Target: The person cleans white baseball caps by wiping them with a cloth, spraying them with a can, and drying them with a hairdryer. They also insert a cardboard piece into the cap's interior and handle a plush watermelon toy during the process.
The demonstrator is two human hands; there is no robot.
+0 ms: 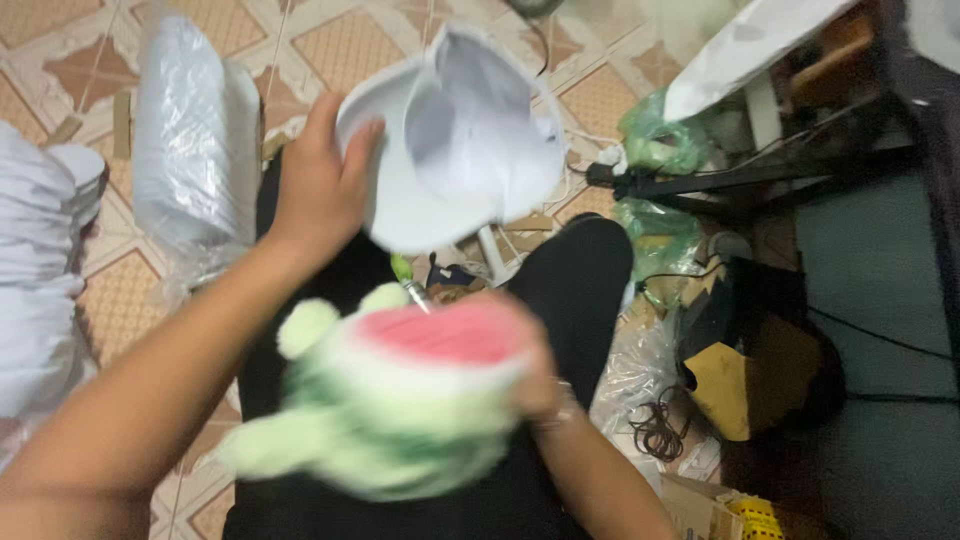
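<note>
Head view: our left hand (325,190) grips a white paper piece (455,140) — right hand (535,385) clasps a watermelon plush (400,400), not yet wrapped.

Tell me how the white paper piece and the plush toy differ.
The white paper piece is plain, thin and folded; the plush toy is thick and fuzzy, green with a pink-red top. The left hand lifts the paper higher; the right hand keeps the toy at the lap. Both look motion-blurred.

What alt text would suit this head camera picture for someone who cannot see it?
Seen from above, the left hand holds a white folded paper piece, while the right hand grips a green and pink watermelon plush toy on the lap, over a tiled floor.
</note>
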